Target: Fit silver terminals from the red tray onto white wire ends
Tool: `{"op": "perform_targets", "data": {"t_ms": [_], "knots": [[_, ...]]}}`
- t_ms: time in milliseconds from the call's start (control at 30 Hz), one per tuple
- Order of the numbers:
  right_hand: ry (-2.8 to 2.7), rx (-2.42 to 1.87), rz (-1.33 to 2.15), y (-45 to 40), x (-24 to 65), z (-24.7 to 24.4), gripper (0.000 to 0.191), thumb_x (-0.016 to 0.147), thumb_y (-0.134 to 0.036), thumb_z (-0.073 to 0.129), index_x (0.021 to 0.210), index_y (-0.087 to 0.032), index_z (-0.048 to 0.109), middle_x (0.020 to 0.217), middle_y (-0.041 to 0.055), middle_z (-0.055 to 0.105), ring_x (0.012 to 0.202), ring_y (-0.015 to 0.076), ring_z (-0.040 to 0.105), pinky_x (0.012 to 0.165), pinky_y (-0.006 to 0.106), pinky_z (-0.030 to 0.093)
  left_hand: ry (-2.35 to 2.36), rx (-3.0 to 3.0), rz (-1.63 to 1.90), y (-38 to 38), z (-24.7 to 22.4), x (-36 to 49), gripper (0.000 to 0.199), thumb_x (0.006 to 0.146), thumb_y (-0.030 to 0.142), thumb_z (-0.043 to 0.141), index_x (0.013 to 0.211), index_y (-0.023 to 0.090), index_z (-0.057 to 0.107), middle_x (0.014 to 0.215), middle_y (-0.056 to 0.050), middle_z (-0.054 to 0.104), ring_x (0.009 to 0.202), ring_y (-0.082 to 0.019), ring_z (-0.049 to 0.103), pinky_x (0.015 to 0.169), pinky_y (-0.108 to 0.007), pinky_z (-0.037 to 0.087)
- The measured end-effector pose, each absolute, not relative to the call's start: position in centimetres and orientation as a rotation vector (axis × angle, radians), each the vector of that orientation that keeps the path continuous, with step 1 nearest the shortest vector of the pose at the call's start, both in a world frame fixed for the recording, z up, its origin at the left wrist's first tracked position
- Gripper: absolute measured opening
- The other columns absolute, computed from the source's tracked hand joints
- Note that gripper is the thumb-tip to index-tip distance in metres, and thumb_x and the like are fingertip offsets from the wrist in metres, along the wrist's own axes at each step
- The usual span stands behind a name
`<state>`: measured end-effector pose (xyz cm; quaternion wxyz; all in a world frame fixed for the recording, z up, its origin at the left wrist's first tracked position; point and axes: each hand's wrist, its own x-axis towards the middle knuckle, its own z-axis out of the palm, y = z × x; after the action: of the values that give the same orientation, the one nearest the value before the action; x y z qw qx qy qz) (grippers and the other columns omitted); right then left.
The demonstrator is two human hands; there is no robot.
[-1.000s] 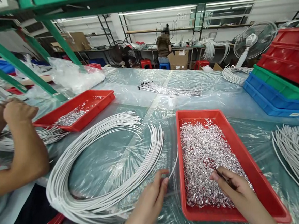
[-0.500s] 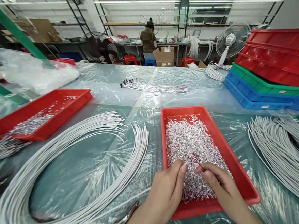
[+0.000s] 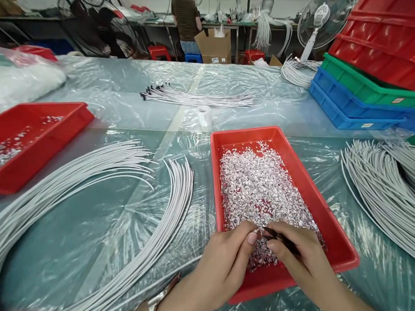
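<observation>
Over the near part of a red tray (image 3: 343,252), my left hand (image 3: 229,258) pinches the tip of a white cable (image 3: 257,231) between thumb and fingers. My right hand (image 3: 305,255) is closed around a small dark tool (image 3: 271,233), whose pointed end meets the cable tip. Its exact kind is partly hidden by the fingers. Below both hands, silvery foil scraps (image 3: 259,185) cover most of the tray floor. A single white cable strand (image 3: 188,265) runs leftward from behind my left wrist.
Coiled white cables (image 3: 99,186) lie left, and another cable bundle (image 3: 392,204) right. A second red tray (image 3: 66,127) is far left. Stacked crates (image 3: 373,91) and a fan (image 3: 320,17) stand at the right. A person (image 3: 186,17) is at a bench behind.
The view has tipped downward and shifted right. My right hand has closed in on my left, and the dark tool now shows plainly against the cable tip.
</observation>
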<state>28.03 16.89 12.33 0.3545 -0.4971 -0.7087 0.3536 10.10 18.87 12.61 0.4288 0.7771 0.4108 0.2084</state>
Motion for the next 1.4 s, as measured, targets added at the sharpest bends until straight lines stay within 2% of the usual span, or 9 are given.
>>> {"op": "perform_targets", "data": {"t_ms": [133, 333, 567, 833, 1067, 1400], "knots": [[-1.867, -1.282, 0.941, 17.01, 27.91, 12.35, 0.014, 0.093, -0.032, 0.048, 0.088, -0.021, 0.055, 0.065, -0.0031, 0.056, 0.054, 0.0118, 0.050, 0.051, 0.022, 0.036, 1.010, 1.954, 0.521, 18.73, 12.56, 10.01, 0.026, 0.099, 0.029, 0.020, 0.090, 0.022, 0.044, 0.072, 0.002, 0.053, 0.059, -0.013, 0.048, 0.057, -0.027, 0.035], [-1.931, -1.280, 0.892, 17.08, 27.60, 12.41, 0.019, 0.095, -0.035, 0.045, 0.086, -0.020, 0.053, 0.063, -0.0030, 0.053, 0.053, 0.0119, 0.048, 0.050, 0.023, 0.034, 0.981, 2.014, 0.527, 18.69, 12.22, 9.85, 0.026, 0.098, 0.025, 0.023, 0.081, 0.021, 0.042, 0.063, 0.003, 0.046, 0.051, -0.012, 0.041, 0.052, -0.026, 0.031], [-2.031, -1.261, 0.791, 16.96, 27.49, 12.60, 0.029, 0.096, -0.041, 0.041, 0.083, -0.018, 0.054, 0.062, -0.0013, 0.055, 0.052, 0.0122, 0.049, 0.049, 0.025, 0.035, 0.939, 2.072, 0.531, 18.63, 12.11, 9.68, 0.021, 0.095, 0.020, 0.025, 0.086, 0.021, 0.044, 0.069, 0.001, 0.053, 0.055, -0.014, 0.046, 0.054, -0.026, 0.035], [-2.051, -1.234, 0.787, 16.84, 27.67, 12.51, 0.025, 0.096, -0.039, 0.042, 0.084, -0.020, 0.051, 0.063, -0.0021, 0.052, 0.052, 0.0118, 0.048, 0.049, 0.025, 0.034, 0.909, 2.080, 0.541, 18.66, 12.22, 9.50, 0.021, 0.096, 0.019, 0.026, 0.085, 0.022, 0.045, 0.075, 0.001, 0.058, 0.061, -0.014, 0.052, 0.058, -0.025, 0.038], [-2.080, -1.220, 0.755, 16.73, 27.69, 12.85, 0.033, 0.097, -0.045, 0.039, 0.078, -0.019, 0.050, 0.059, -0.0028, 0.047, 0.049, 0.0109, 0.044, 0.046, 0.024, 0.031, 0.889, 2.047, 0.577, 18.76, 11.98, 9.40, 0.019, 0.095, 0.019, 0.030, 0.085, 0.022, 0.045, 0.072, 0.002, 0.058, 0.060, -0.014, 0.051, 0.058, -0.025, 0.038], [-2.039, -1.194, 0.733, 17.03, 27.54, 12.84, 0.033, 0.096, -0.042, 0.042, 0.079, -0.017, 0.055, 0.059, -0.0016, 0.052, 0.048, 0.0106, 0.047, 0.046, 0.023, 0.035, 0.868, 2.029, 0.591, 18.58, 12.28, 9.23, 0.022, 0.096, 0.019, 0.027, 0.093, 0.019, 0.049, 0.076, 0.000, 0.060, 0.060, -0.013, 0.052, 0.055, -0.024, 0.037]]}}
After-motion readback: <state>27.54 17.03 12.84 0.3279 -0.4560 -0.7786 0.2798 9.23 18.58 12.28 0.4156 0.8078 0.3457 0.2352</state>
